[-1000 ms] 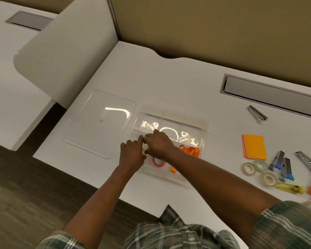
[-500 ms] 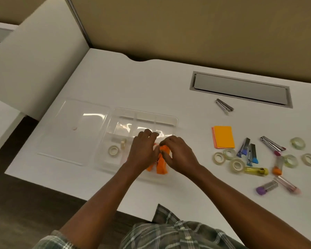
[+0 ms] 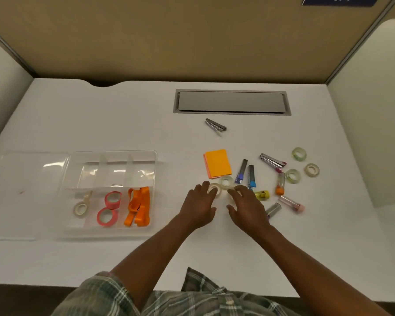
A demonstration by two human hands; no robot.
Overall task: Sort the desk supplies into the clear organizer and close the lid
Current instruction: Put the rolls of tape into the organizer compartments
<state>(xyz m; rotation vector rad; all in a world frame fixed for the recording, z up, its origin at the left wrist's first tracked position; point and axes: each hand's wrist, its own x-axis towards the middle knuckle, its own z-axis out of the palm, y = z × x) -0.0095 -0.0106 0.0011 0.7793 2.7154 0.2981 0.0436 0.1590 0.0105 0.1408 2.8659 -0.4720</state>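
The clear organizer (image 3: 154,156) sits at the left of the white desk, its lid (image 3: 27,195) lying flat beside it on the left. Its front compartments hold a white tape roll (image 3: 80,209), two pink tape rolls (image 3: 106,216) and orange clips (image 3: 138,206). My left hand (image 3: 198,206) lies right of the organizer, its fingertips touching a clear tape roll (image 3: 214,189). My right hand (image 3: 246,206) hovers beside it with fingers spread and holds nothing. A second clear roll (image 3: 226,181) lies just beyond both hands.
Orange sticky notes (image 3: 217,164), small staplers (image 3: 273,161), a grey stapler (image 3: 215,127), capped tubes (image 3: 291,203) and three more tape rolls (image 3: 299,153) lie scattered at the right. A grey cable hatch (image 3: 232,101) is set into the back of the desk.
Both hands have left the organizer, letting go of the orange clips, and moved right to the loose tape rolls. The view has swung right.
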